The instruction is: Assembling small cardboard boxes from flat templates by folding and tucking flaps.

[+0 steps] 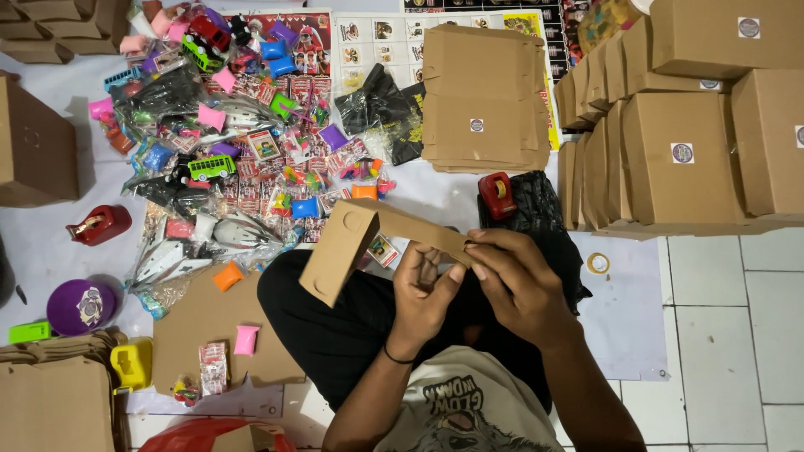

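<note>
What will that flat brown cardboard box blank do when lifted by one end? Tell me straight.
The cardboard blank probably bends at its creases: one panel already angles down past the left hand and right hand. It looks thin, so likely light. Its matte surface should grip, not slip.

Both hands, left (423,293) and right (515,280), meet, fingers pinched.

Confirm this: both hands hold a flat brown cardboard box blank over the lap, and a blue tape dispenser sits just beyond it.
One detail is wrong: the tape dispenser is red, not blue, as the head view shows. Both hands, left and right, do hold the cardboard box blank over the lap.
</note>
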